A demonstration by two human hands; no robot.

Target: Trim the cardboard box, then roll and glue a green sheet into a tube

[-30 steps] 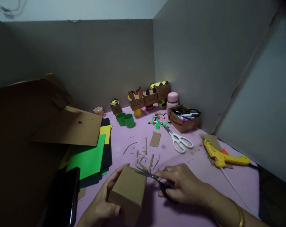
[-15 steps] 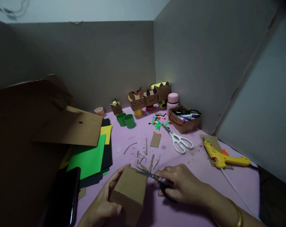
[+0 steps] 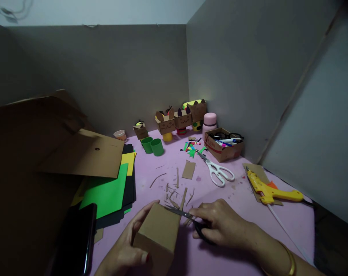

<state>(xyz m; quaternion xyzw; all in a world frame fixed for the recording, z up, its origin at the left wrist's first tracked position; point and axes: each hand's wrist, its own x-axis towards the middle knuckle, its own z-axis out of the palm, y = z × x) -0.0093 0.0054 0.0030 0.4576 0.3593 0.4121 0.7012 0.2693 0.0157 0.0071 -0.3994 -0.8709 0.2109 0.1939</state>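
Note:
A small brown cardboard box (image 3: 159, 228) is gripped by my left hand (image 3: 127, 245), its fingers behind the far left side and the thumb on the near face. My right hand (image 3: 220, 222) holds black-handled scissors (image 3: 188, 215), fingers around the handles. The scissor blades lie at the box's far top edge and look nearly closed. Thin cardboard scraps (image 3: 172, 193) are scattered just beyond the box, and a small cardboard rectangle (image 3: 188, 170) lies farther back.
White scissors (image 3: 218, 171), a yellow glue gun (image 3: 266, 188) on cardboard, and a box of pens (image 3: 224, 151) are on the right. Green cups (image 3: 157, 147) and cardboard figures (image 3: 165, 125) stand behind. Left are coloured sheets (image 3: 107, 193), a dark phone (image 3: 78, 237) and large cardboard (image 3: 96, 153).
The scissor blades have come closer together at the box's edge. The view has shifted very slightly; both hands keep their hold.

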